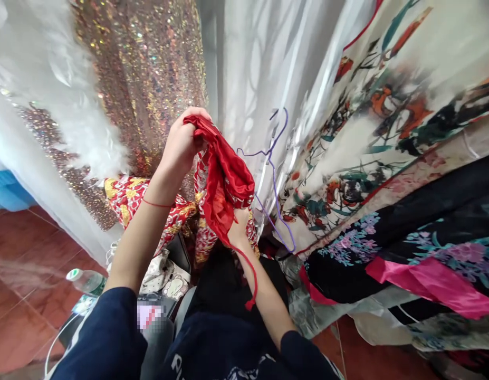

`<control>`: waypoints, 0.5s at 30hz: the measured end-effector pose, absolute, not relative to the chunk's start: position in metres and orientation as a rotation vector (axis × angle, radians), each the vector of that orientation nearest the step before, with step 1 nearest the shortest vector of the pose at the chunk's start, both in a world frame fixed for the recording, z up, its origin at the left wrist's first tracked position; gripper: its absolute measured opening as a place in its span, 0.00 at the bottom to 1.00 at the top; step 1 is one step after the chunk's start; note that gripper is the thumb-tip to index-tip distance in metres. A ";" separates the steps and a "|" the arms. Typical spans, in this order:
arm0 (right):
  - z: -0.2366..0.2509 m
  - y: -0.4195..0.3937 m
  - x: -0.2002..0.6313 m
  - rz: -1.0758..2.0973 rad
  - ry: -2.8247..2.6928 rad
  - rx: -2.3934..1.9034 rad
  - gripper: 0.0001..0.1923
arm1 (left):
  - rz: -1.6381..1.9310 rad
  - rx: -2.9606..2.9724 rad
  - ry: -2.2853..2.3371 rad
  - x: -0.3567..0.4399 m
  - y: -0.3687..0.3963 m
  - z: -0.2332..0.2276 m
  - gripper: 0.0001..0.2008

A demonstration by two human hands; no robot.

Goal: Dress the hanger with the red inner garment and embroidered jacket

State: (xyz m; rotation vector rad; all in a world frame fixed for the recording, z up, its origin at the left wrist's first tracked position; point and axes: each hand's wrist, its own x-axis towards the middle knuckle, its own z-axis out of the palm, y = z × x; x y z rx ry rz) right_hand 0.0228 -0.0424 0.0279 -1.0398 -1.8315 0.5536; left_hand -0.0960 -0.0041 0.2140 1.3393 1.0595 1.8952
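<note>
Near centre, the right hand (239, 228) pinches the lower part of a red satin garment (222, 187); farther and to the left, the left hand (183, 141) clutches its bunched top. A purple hanger (274, 179) hangs just to the right.

Costume shop (hanging gowns (141, 68); robes (386, 132))
</note>
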 end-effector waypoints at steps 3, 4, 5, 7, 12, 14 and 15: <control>0.051 -0.003 0.014 0.356 -1.769 -1.159 0.19 | 1.971 1.309 1.086 -0.130 -0.018 0.219 0.06; 0.061 0.010 0.007 0.323 -1.799 -1.173 0.18 | 2.000 1.298 1.095 -0.141 -0.024 0.220 0.06; 0.071 0.024 -0.002 0.307 -1.845 -1.154 0.18 | 2.033 1.287 1.104 -0.153 -0.031 0.222 0.07; 0.093 0.048 -0.024 0.285 -1.884 -1.095 0.17 | 2.106 1.269 1.118 -0.175 -0.045 0.226 0.09; 0.153 0.064 -0.094 0.193 -1.951 -0.834 0.18 | 2.482 1.247 1.002 -0.246 -0.095 0.236 0.17; 0.166 0.040 -0.121 0.131 -2.010 -0.722 0.21 | 2.727 1.171 0.949 -0.284 -0.126 0.224 0.16; 0.166 0.022 -0.134 0.102 -2.062 -0.658 0.23 | 2.862 1.087 0.963 -0.304 -0.144 0.211 0.16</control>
